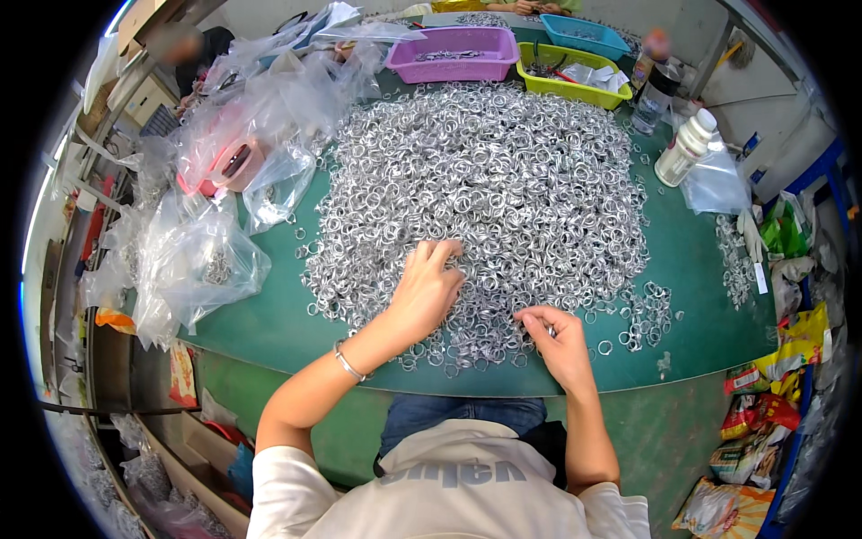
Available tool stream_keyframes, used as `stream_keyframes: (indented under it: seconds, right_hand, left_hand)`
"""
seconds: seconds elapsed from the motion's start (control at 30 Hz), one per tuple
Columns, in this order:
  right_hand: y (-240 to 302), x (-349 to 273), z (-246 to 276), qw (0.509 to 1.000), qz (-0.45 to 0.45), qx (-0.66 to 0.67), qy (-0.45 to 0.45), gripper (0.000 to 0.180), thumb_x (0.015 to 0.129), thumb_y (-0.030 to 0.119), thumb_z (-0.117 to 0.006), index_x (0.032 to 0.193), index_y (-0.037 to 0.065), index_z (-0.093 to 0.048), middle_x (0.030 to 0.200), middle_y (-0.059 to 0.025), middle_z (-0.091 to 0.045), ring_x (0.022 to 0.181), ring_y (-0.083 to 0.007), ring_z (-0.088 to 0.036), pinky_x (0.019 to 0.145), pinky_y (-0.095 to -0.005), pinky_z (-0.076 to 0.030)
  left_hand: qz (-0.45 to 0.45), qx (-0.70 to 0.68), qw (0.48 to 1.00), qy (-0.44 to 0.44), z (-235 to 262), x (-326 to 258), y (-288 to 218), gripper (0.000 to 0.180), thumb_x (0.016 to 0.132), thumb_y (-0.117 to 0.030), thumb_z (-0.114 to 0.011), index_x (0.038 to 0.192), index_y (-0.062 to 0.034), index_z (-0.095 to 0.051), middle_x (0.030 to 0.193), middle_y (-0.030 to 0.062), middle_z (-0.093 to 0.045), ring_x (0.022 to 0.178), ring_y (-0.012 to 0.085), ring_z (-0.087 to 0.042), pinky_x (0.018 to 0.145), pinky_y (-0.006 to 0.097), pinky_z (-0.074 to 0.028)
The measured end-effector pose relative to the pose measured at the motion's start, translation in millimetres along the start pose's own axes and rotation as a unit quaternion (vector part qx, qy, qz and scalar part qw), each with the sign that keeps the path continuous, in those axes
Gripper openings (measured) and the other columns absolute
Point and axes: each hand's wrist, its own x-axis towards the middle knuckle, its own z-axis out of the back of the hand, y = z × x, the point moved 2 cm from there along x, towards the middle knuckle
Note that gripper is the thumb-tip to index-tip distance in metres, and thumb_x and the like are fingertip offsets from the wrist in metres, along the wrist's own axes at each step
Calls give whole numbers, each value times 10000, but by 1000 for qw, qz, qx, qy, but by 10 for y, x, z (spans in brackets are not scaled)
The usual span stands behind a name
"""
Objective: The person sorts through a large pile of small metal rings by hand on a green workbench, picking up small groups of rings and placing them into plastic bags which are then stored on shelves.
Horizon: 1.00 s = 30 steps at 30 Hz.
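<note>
A wide heap of small silver metal rings (503, 171) covers the middle of the green table (269, 332). My left hand (429, 286) is over the near part of the heap, its fingers curled down among the rings; whatever lies between the fingertips is hidden. At the heap's near right edge is my right hand (558, 343), its fingers folded in toward the palm. A bit of silver metal shows between its thumb and fingers, apparently rings. A bracelet (347, 362) circles my left wrist.
Clear plastic bags (206, 260) and a pink container (238, 166) crowd the left side. Purple (453, 56), lime (575, 83) and blue (584, 36) baskets line the back. A white bottle (687, 148) stands at right; smaller ring piles (648, 314) lie nearby. Other people sit beyond the table.
</note>
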Motion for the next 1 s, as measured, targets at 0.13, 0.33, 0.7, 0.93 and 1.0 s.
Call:
stream_keyframes:
  seconds: [0.13, 0.33, 0.7, 0.93, 1.0]
  right_hand:
    - [-61, 30, -20, 999, 35, -17, 2, 139, 854, 86, -624, 948, -2, -675, 635, 25, -539, 605, -33, -439, 554, -214, -374]
    - [66, 186, -274, 996, 85, -31, 0, 177, 818, 79, -665, 990, 40, -673, 569, 36, -454, 519, -28, -365, 467, -225, -302]
    - [108, 172, -626, 970, 175, -166, 34, 73, 864, 50, -564, 897, -12, -580, 697, -103, -622, 602, -187, -607, 544, -306, -450]
    - [84, 187, -704, 972, 206, -101, -38, 87, 893, 52, -536, 930, -17, -574, 747, -88, -623, 572, -124, -573, 518, -237, -434]
    - [47, 222, -604, 987, 19, 163, -6, 67, 902, 54, -527, 949, 13, -551, 764, -89, -620, 495, -123, -505, 428, -214, -358]
  left_hand:
    - [-28, 33, 998, -46, 81, -222, -32, 207, 712, -35, -647, 918, -34, -628, 1169, 85, -514, 1062, 283, -460, 829, 379, -376]
    - [-87, -55, 992, -72, 96, -391, -111, 278, 714, -20, -641, 990, -20, -605, 1107, 131, -591, 860, 265, -593, 739, 362, -432]
    - [130, -322, 932, -98, 47, -532, -264, 220, 750, 68, -661, 960, 13, -622, 1054, 134, -608, 881, 228, -623, 729, 292, -534]
    - [238, -348, 897, -133, 15, -566, -271, 203, 761, 116, -624, 946, 32, -626, 1029, 111, -596, 882, 166, -616, 721, 256, -531]
    - [201, -230, 942, -140, 85, -551, -211, 208, 752, 121, -622, 935, 24, -630, 1012, 107, -601, 852, 177, -624, 675, 256, -520]
